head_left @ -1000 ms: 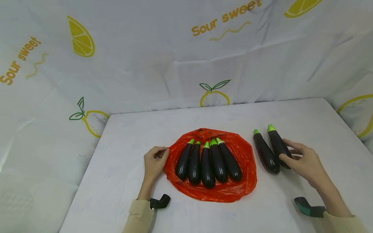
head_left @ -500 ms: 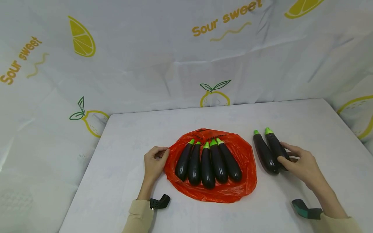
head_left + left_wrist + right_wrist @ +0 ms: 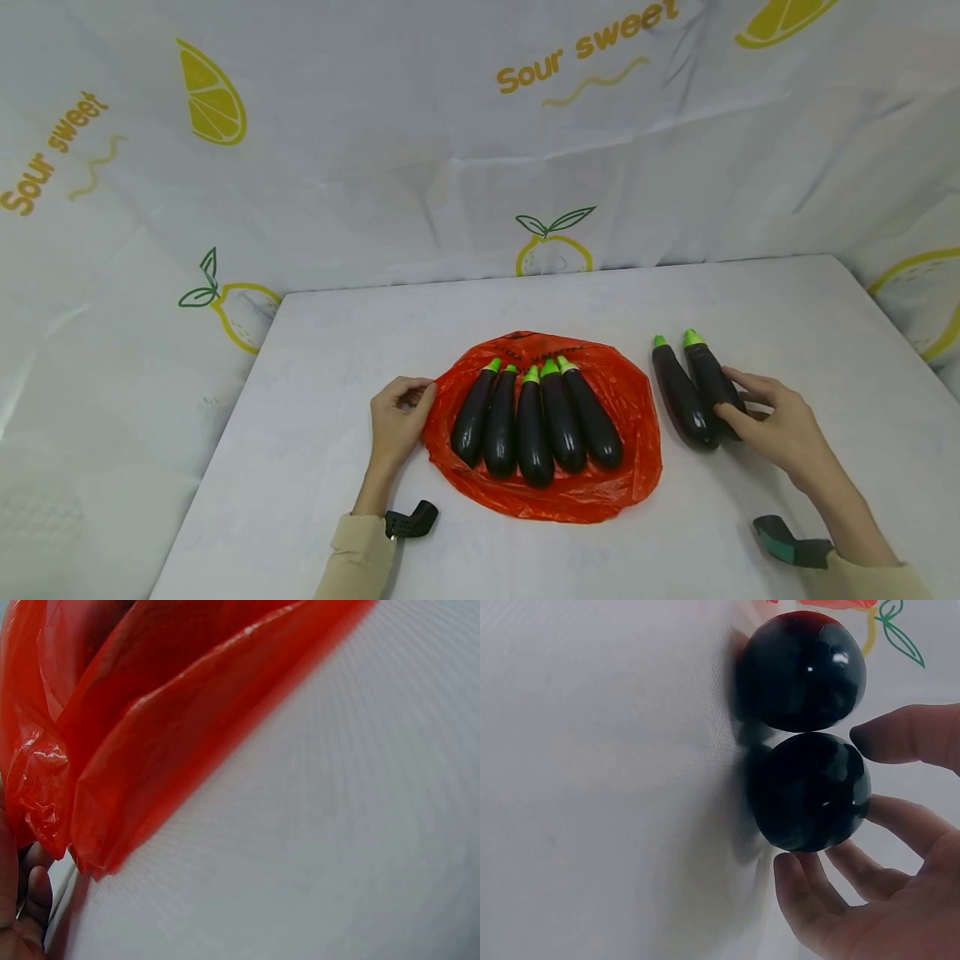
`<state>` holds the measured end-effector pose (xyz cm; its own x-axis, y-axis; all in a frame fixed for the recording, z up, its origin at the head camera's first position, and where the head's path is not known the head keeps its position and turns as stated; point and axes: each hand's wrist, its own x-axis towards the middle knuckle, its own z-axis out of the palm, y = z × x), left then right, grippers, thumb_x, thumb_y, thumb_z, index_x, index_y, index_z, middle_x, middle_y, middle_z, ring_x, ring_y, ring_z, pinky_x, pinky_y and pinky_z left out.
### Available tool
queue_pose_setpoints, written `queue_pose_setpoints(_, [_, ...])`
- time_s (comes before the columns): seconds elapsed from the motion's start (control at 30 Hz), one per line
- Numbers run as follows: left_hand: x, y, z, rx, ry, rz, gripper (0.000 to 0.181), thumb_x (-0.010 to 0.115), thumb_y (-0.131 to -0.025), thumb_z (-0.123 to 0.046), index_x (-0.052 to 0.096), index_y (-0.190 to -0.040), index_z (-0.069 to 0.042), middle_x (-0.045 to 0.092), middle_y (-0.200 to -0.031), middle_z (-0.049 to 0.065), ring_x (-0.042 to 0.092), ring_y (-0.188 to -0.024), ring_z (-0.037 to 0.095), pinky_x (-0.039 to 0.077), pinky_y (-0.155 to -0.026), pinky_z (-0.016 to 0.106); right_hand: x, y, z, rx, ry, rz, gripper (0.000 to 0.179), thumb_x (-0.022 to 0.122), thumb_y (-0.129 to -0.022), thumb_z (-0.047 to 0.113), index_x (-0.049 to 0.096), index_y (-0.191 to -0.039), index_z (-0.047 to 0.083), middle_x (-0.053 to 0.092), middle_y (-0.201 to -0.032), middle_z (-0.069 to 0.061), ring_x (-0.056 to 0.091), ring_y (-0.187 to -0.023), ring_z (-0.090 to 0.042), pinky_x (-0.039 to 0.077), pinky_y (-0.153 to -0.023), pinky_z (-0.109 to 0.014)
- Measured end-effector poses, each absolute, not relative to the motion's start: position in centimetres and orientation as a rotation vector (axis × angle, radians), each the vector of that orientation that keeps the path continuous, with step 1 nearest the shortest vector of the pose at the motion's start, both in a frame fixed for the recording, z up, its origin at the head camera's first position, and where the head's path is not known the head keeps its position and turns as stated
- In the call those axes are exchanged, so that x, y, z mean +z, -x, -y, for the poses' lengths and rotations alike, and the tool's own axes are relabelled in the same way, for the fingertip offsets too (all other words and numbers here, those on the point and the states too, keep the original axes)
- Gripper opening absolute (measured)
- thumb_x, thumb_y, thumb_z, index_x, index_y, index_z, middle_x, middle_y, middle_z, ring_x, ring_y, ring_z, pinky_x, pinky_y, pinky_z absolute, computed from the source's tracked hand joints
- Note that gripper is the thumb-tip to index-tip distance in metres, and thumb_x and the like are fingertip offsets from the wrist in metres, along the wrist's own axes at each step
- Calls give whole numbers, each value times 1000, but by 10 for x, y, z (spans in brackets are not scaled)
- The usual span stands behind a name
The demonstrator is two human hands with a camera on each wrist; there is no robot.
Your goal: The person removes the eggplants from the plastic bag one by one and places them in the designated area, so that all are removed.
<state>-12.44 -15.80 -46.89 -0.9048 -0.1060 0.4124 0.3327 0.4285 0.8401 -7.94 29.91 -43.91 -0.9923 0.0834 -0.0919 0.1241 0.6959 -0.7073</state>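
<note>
Toward the right of the white surface (image 3: pixel 300 483), a glossy, smooth, purple-black elongated eggplant (image 3: pixel 708 375) is lying, its long axis running away from the person and slightly leftward; its bright green stem end is pointed to the far side, its rounded end to the near side. It is held between thumb and fingers by the right hand's grip (image 3: pixel 776 423). Against its left side a second glossy dark eggplant (image 3: pixel 680 396) is laid, nearly parallel and touching it near the rounded end. Further left, a thin, crinkled, translucent red plastic bag (image 3: pixel 637 471) is spread out, and five glossy dark eggplants (image 3: pixel 534 429) are carried on it, fanned, with their green stem ends gathered at the far side. The bag's left edge is pinched by the left hand's grip (image 3: pixel 397 421). Behind, a wrinkled white backdrop (image 3: pixel 360 167) is printed with yellow lemons and two "Sour sweet" inscriptions.
</note>
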Motion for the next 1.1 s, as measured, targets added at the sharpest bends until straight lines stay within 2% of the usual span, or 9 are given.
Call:
queue_pose_setpoints(0.17, [-468, 124, 157, -1479, 186, 2280, 6, 72, -88, 5, 76, -92, 6, 70, -79, 19, 55, -71, 8, 48, -66, 16, -440, 80, -299, -1193, -175, -2873, 62, 67, -98, 21, 45, -148, -8, 41, -142, -43, 49, -119, -65, 60, -76, -50])
queue_pose_setpoints(0.33, [-467, 124, 157, -1477, 181, 2283, 6, 72, -89, 4, 76, -92, 5, 71, -79, 19, 54, -71, 7, 48, -66, 16, -440, 80, -298, -1201, -183, -2933, 60, 70, -96, 23, 51, -144, -7, 47, -136, -41, 53, -116, -63, 60, -69, -26])
queue_pose_setpoints(0.5, [-467, 123, 157, -1477, 173, 2288, 6, 72, -89, 4, 76, -92, 5, 70, -79, 19, 55, -71, 9, 48, -67, 16, -442, 79, -298, -1203, -191, -2965, 58, 70, -96, 24, 54, -142, -8, 49, -134, -41, 55, -114, -63, 45, -64, -2])
queue_pose_setpoints(0.6, [-467, 123, 157, -1477, 168, 2293, 6, 72, -89, 4, 76, -92, 5, 70, -79, 18, 55, -71, 10, 48, -67, 15, -444, 78, -298, -1203, -197, -2977, 57, 70, -96, 23, 55, -140, -9, 50, -133, -41, 56, -113, -62, 38, -64, 2])
queue_pose_setpoints(0.73, [-467, 123, 157, -1476, 166, 2293, 5, 72, -88, 4, 76, -92, 5, 70, -79, 19, 55, -71, 10, 48, -67, 15, -445, 78, -299, -1205, -197, -2997, 55, 71, -95, 21, 56, -139, -9, 51, -130, -41, 57, -112, -63, 38, -64, 3])
queue_pose_setpoints(0.83, [-467, 123, 157, -1474, 163, 2292, 5, 72, -88, 4, 77, -92, 4, 70, -79, 18, 55, -71, 9, 48, -67, 16, -445, 77, -298, -1184, -192, -3029, 53, 72, -94, 20, 58, -137, -9, 53, -129, -40, 57, -111, -63, 53, -67, -11])
queue_pose_setpoints(0.93, [-467, 123, 157, -1474, 162, 2288, 5, 73, -88, 4, 76, -92, 4, 70, -79, 18, 55, -71, 9, 48, -67, 16, -444, 77, -297, -1171, -192, -3072, 52, 73, -94, 21, 60, -135, -8, 55, -129, -39, 58, -110, -62, 54, -68, -13])
queue_pose_setpoints(1.03, [-468, 123, 156, -1476, 162, 2284, 5, 73, -88, 5, 76, -92, 5, 70, -78, 18, 55, -71, 9, 48, -67, 15, -441, 76, -295, -1194, -198, -3125, 50, 75, -92, 20, 62, -133, -6, 57, -130, -37, 60, -108, -56, 43, -70, 2])
queue_pose_setpoints(1.1, [-468, 123, 157, -1475, 163, 2282, 5, 73, -88, 5, 76, -91, 5, 70, -79, 18, 55, -71, 9, 48, -66, 15, -439, 75, -293, -1215, -209, -3160, 49, 76, -91, 20, 64, -131, -5, 59, -130, -35, 67, -106, -26, 33, -70, 8])
